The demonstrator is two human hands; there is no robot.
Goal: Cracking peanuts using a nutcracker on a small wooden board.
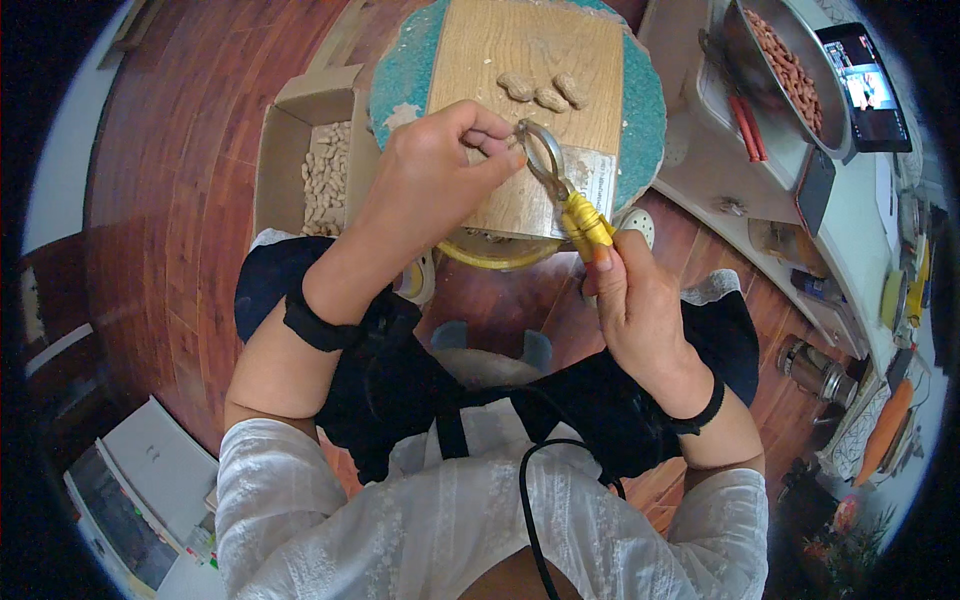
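My right hand (637, 307) grips the yellow-wrapped handles of metal pliers with curved jaws (555, 161). The jaw tips meet the fingertips of my left hand (442, 161). Pinched in those left fingers is a peanut in its shell (475, 156), mostly hidden by them. Just beyond the jaws, three unshelled peanuts (550, 99) lie close together on a wood-grain board (465, 52). The board rests across a round teal surface (641, 97). Under its near edge shows the yellow rim of a round container (495, 262), whose contents are mostly covered.
Left of the board, a cardboard box (285, 165) holds many unshelled peanuts (326, 176). At the right, a metal bowl (832, 124) of reddish shelled peanuts (787, 71) stands beside a lit phone (862, 90). Red-handled tool grips (748, 129) lie near the bowl. A jar (814, 371) is lower right.
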